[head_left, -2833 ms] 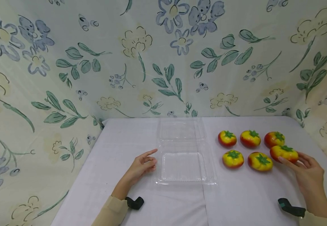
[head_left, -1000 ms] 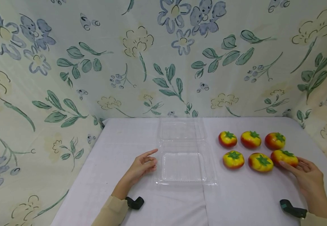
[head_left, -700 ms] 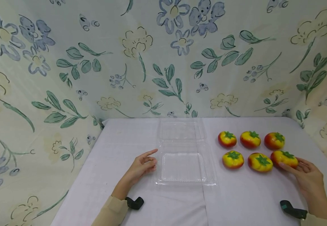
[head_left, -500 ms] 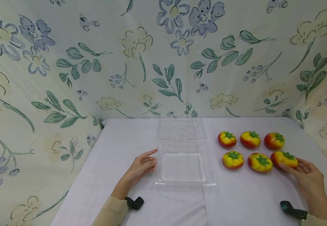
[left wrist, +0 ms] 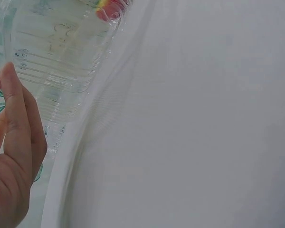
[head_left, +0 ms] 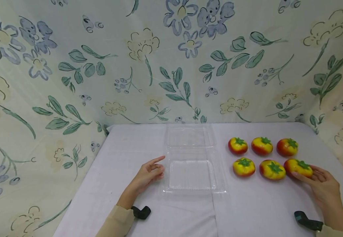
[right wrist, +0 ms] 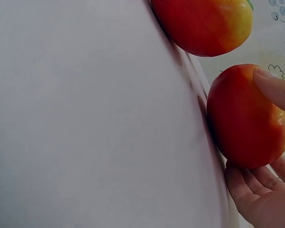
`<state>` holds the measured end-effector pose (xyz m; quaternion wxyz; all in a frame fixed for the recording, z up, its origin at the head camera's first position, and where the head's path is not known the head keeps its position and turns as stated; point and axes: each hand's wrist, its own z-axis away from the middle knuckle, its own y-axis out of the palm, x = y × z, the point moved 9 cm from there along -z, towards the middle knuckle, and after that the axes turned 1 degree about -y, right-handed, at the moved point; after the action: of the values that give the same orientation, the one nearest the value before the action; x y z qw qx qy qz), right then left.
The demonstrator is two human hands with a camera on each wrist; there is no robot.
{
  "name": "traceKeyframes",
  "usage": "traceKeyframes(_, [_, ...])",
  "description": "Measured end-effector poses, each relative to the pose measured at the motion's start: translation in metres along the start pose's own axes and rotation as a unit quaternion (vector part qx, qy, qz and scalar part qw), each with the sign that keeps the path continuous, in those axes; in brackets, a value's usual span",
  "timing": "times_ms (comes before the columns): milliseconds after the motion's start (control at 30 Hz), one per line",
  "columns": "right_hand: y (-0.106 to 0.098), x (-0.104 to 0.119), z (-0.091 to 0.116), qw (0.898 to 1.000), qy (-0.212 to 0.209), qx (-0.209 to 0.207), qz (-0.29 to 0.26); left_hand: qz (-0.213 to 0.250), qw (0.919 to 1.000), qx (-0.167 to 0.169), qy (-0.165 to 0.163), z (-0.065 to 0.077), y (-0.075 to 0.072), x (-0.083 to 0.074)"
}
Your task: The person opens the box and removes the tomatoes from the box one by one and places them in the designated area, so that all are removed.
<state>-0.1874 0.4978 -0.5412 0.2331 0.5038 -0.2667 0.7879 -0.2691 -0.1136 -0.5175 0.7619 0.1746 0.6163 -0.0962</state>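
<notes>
My right hand (head_left: 325,187) holds a red-and-yellow artificial persimmon (head_left: 295,167) with a green calyx, at the near right end of the fruit group. In the right wrist view, the thumb lies on one side of this persimmon (right wrist: 242,118) and the fingers (right wrist: 240,187) on the other; it appears to sit on the cloth. My left hand (head_left: 145,177) lies beside the left edge of a clear plastic clamshell box (head_left: 195,191), index finger extended and the others loosely bent. Whether its fingertips touch the box (left wrist: 61,61) is unclear in the left wrist view.
Several more persimmons (head_left: 261,146) stand in two rows right of the box. The box's lid (head_left: 190,136) is folded back towards the floral curtain (head_left: 147,98) behind the table. White cloth (head_left: 124,148) covers the table.
Since the earliest frame, my right hand has lowered the persimmon slightly, bringing it level with its row. My left hand and the box have stayed put.
</notes>
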Motion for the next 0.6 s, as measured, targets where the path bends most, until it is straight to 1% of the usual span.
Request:
traceKeyframes(100, [0.000, 0.001, 0.000, 1.000, -0.008, -0.001, 0.012, 0.000, 1.0000, -0.001, 0.001, 0.000, 0.000, 0.000])
traceKeyframes(167, [-0.001, -0.001, -0.003, 1.000, -0.009, -0.007, 0.015, 0.001, 1.0000, -0.002, 0.002, 0.000, 0.000, 0.000])
traceKeyframes(233, [-0.003, -0.002, -0.006, 1.000, -0.018, -0.007, 0.020, 0.002, 1.0000, -0.003, 0.003, 0.000, 0.000, 0.000])
traceKeyframes(333, [-0.004, -0.004, -0.009, 1.000, -0.016, -0.014, 0.008, 0.001, 1.0000, -0.004, 0.003, -0.001, 0.000, 0.000])
traceKeyframes(367, [-0.004, -0.003, -0.009, 1.000, -0.020, -0.011, 0.003, 0.001, 1.0000, -0.004, 0.003, -0.001, -0.001, 0.000])
traceKeyframes(433, [-0.003, 0.000, -0.006, 0.999, -0.033, -0.004, 0.006, 0.000, 1.0000, -0.006, 0.003, -0.002, -0.001, 0.000])
traceKeyframes(533, [0.000, 0.007, 0.003, 0.999, -0.037, 0.002, -0.006, 0.000, 1.0000, -0.007, 0.002, -0.002, -0.001, 0.000])
traceKeyframes(600, [0.002, 0.012, 0.008, 0.999, -0.042, 0.005, -0.002, 0.000, 1.0000, -0.006, 0.003, -0.002, -0.001, 0.000])
